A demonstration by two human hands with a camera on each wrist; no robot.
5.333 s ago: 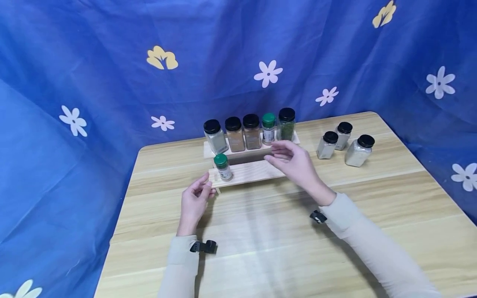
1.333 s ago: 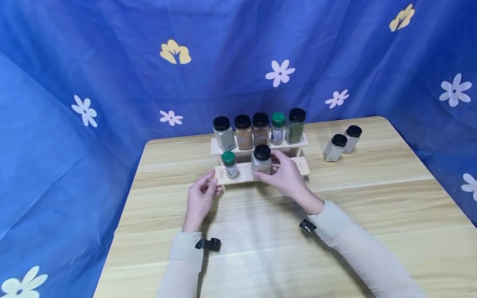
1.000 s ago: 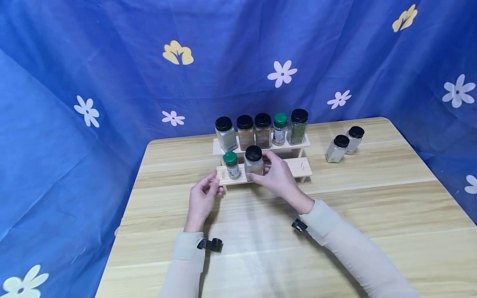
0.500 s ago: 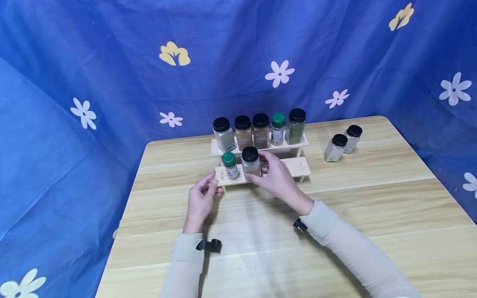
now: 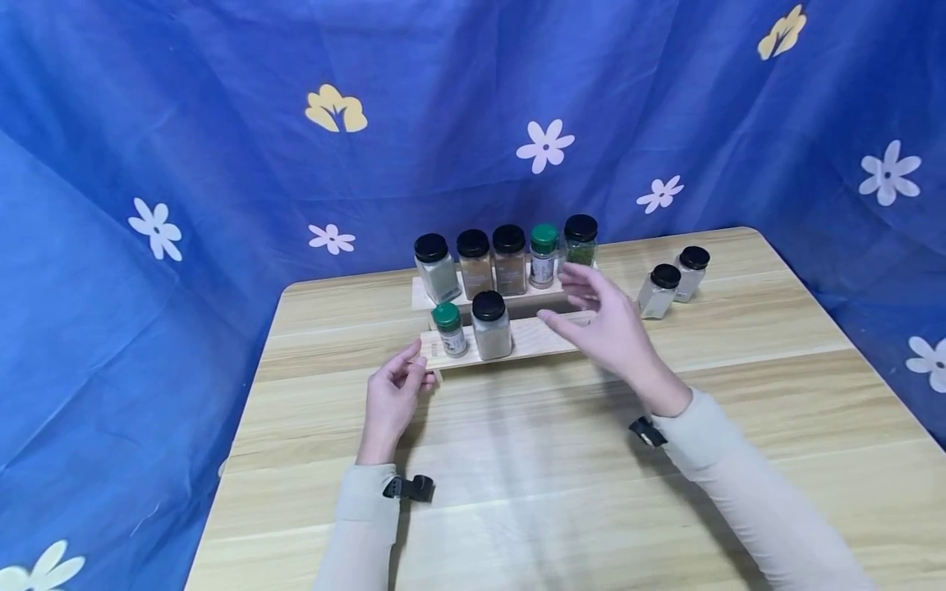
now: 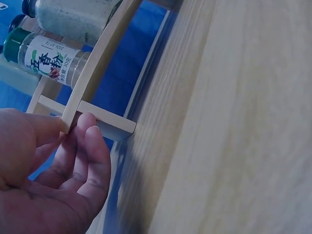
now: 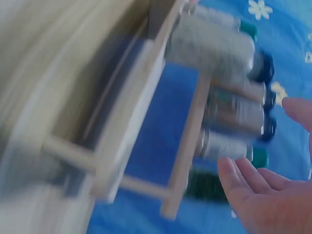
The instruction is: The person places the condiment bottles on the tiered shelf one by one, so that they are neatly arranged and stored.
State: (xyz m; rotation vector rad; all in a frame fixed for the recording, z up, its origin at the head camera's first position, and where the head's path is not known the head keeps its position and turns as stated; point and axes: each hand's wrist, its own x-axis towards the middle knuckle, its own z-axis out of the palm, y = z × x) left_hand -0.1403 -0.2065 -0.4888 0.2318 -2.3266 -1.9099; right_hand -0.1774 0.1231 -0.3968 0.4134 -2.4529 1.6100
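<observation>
My left hand (image 5: 393, 396) pinches the left end of the lower board of a two-tier wooden spice rack (image 5: 543, 336), thumb on top and fingertips beneath, as the left wrist view shows. On that board stand a small green-capped spice jar (image 5: 452, 338) and, just right of it, a black-capped square spice jar (image 5: 493, 336) with pale contents. My right hand (image 5: 609, 328) hovers over the board's right part, fingers apart, holding nothing. It partly covers the jar of green herbs (image 5: 580, 246) on the upper tier.
Along the upper tier also stand a pale jar (image 5: 439, 279), two brown spice jars (image 5: 510, 267) and a green-capped jar (image 5: 543, 267). To the right on the wooden table (image 5: 591, 492) are two black-capped jars (image 5: 656, 300). A blue flowered curtain (image 5: 443, 98) hangs behind.
A black-capped pale jar from the right-hand group was set on the lower board and slid left beside the green-capped jar. My right hand let go and moved right; my left stayed.
</observation>
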